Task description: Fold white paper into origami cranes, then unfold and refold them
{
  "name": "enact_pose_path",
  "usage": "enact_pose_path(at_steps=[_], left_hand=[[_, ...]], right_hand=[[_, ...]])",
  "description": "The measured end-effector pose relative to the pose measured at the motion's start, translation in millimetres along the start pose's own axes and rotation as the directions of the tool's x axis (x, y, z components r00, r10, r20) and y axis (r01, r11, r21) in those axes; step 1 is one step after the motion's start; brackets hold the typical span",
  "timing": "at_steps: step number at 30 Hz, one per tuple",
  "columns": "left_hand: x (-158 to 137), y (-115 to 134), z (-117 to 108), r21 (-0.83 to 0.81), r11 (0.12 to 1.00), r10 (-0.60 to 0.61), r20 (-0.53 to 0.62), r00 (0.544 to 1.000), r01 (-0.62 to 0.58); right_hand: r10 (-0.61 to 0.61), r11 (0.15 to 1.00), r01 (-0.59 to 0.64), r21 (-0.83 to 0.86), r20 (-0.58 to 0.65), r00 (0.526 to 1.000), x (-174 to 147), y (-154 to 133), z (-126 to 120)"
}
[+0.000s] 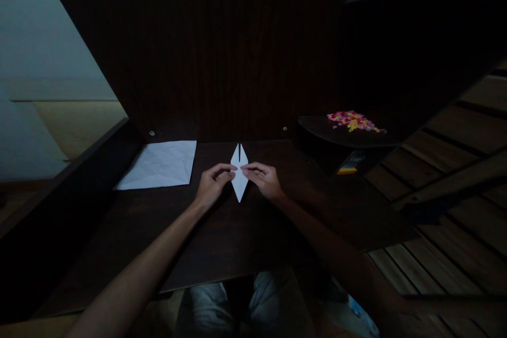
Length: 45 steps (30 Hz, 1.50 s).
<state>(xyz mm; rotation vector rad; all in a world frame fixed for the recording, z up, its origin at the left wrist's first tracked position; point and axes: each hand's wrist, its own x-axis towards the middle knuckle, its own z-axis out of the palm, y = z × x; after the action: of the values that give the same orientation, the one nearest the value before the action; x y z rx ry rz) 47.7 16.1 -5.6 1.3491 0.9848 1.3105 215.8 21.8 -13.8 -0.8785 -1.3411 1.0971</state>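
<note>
A folded white paper [240, 187], shaped like a long diamond, is held over the dark desk. Its far end is split into two narrow points, and a single point faces me. My left hand [214, 184] pinches its left edge between thumb and fingers. On the opposite edge, my right hand [266, 179] grips the paper in the same way. Both sets of fingertips meet the paper near its middle and hide small parts of it.
A creased white sheet [162, 165] lies on the desk [214, 245] to the left. At the right, a small shelf [317, 129] bears a pile of pink, red and yellow bits [354, 120]. Dark upright panels border the desk at the back and left.
</note>
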Motion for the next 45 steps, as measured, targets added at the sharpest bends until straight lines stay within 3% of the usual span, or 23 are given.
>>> enact_pose_path(at_steps=[3, 8, 19, 32, 45], left_hand=[[0.2, -1.0, 1.7, -0.019, 0.999, 0.036, -0.025, 0.999, -0.037], [0.6, -4.5, 3.1, -0.132, 0.991, -0.008, -0.036, 0.999, 0.003], [0.9, -1.6, 2.2, -0.165, 0.986, -0.010, -0.082, 0.997, -0.004], [1.3, 2.8, 1.3, -0.185, 0.982, -0.032, -0.001, 0.999, 0.031], [0.9, 0.3, 3.0, -0.208, 0.977, -0.046, -0.027, 0.999, 0.039]], right_hand=[[-0.023, 1.000, 0.023, -0.004, -0.021, 1.000, 0.4, 3.2, 0.3], [-0.066, 0.998, 0.065, -0.019, -0.061, 0.996, -0.5, 2.1, 1.1], [0.019, 0.999, -0.019, -0.038, -0.013, 1.000, 4.8, 6.1, 0.0], [0.026, 0.999, -0.026, -0.022, 0.004, 1.000, 2.2, 0.9, -2.0], [0.036, 0.999, -0.035, 0.023, -0.021, 0.999, -0.1, -3.0, 0.5]])
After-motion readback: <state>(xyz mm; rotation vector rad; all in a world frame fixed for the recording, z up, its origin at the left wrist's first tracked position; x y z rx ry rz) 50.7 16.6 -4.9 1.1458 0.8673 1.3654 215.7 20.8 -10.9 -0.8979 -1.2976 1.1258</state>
